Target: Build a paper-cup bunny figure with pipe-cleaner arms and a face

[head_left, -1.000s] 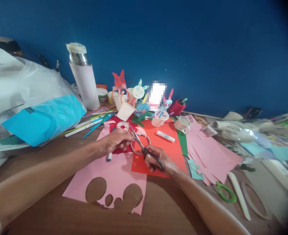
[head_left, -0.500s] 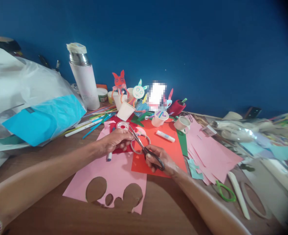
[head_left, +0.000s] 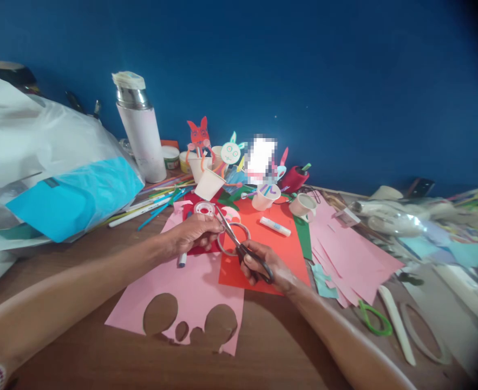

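My right hand (head_left: 259,262) is wrapped round the black handles of the scissors (head_left: 239,246), whose metal blades point up and left toward my other hand. My left hand (head_left: 202,233) is closed in a pinch beside the blade tips; what it holds is too small to make out. Under the hands lie an orange sheet (head_left: 279,254) and a pink sheet (head_left: 198,287) with several round holes cut in it. A ring-shaped roll (head_left: 244,227) sits behind the blades. Near my left hand are a white tape roll (head_left: 204,208) and a marker (head_left: 182,260).
A glue stick (head_left: 275,226) lies on the orange sheet. Behind stand paper cups (head_left: 209,184) with paper animal figures, a mug (head_left: 302,206) and a white flask (head_left: 141,135). A plastic bag (head_left: 60,135) fills the left; pink sheets (head_left: 352,244) and green scissors handles (head_left: 374,319) lie right.
The scissor blades look closer together beside my left fingertips. Both hands stay in nearly the same place, and the view has shifted very slightly.
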Available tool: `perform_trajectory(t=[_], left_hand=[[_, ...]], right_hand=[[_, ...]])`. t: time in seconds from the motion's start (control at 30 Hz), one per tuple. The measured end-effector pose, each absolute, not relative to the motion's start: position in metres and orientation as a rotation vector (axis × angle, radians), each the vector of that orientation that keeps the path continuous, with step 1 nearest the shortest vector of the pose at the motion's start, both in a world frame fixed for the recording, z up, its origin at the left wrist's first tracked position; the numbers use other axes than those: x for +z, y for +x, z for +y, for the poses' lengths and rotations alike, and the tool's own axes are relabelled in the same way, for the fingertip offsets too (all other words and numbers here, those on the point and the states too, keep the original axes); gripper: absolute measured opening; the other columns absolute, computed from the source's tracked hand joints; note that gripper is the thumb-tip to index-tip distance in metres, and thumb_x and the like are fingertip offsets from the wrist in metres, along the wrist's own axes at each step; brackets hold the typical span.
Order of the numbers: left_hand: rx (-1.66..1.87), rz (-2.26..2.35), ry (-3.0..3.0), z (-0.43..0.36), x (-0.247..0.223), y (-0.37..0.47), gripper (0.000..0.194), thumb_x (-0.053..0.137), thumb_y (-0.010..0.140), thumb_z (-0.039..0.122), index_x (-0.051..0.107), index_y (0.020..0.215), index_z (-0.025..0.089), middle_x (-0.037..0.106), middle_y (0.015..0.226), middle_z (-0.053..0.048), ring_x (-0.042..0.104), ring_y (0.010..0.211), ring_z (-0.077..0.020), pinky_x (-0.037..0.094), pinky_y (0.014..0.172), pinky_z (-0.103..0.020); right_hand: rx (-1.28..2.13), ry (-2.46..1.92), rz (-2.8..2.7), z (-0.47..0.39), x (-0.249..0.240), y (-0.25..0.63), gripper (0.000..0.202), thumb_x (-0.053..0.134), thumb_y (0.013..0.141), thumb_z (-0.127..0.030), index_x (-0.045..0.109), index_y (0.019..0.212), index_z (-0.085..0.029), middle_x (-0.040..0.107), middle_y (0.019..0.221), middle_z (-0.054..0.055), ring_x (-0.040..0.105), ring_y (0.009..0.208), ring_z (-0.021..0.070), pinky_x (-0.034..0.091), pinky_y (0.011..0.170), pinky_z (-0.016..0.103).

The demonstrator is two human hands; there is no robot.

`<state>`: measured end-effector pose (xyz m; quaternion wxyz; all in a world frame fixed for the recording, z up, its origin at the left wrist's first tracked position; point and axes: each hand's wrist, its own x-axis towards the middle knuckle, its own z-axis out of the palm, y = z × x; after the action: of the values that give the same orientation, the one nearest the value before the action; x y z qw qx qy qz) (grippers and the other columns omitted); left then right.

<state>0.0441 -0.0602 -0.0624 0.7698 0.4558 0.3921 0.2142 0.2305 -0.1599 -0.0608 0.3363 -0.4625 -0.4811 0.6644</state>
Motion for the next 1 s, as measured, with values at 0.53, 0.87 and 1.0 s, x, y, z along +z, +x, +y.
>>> perform_trajectory(t=[0.53, 0.87, 1.0], left_hand=[[0.491, 0.860, 0.969, -0.0650, -0.0590, 0.0467, 0.010, 0.058, 0.066, 0.020, 0.052, 0.062, 0.013, 0.046, 0.041, 0.005, 0.034, 0.029, -0.0037, 0.034, 0.034, -0.018], [0.513, 0.879, 0.964, -0.0698, -0.0577, 0.0493, 0.012, 0.056, 0.067, 0.020, 0.049, 0.060, 0.013, 0.048, 0.043, 0.004, 0.034, 0.030, -0.0039, 0.033, 0.034, -0.018], [0.516, 0.865, 0.957, -0.0703, -0.0587, 0.0499, 0.010, 0.055, 0.068, 0.019, 0.049, 0.062, 0.013, 0.049, 0.043, 0.004, 0.036, 0.030, -0.0046, 0.034, 0.035, -0.018]], right_hand=[[1.721, -1.203, -1.290, -0.1597, -0.0559, 0.2281, 0.038, 0.056, 0.074, -0.048, 0.048, 0.091, -0.015, 0.049, 0.060, -0.004, 0.049, 0.046, 0.0058, 0.039, 0.044, 0.018], [1.714, -1.211, -1.292, -0.1598, -0.0566, 0.2274, 0.038, 0.056, 0.074, -0.048, 0.048, 0.092, -0.015, 0.049, 0.061, -0.004, 0.049, 0.046, 0.0057, 0.037, 0.043, 0.017], [1.713, -1.219, -1.291, -0.1600, -0.0578, 0.2280, 0.039, 0.056, 0.074, -0.049, 0.049, 0.092, -0.015, 0.049, 0.060, -0.004, 0.048, 0.046, 0.0059, 0.037, 0.043, 0.017]])
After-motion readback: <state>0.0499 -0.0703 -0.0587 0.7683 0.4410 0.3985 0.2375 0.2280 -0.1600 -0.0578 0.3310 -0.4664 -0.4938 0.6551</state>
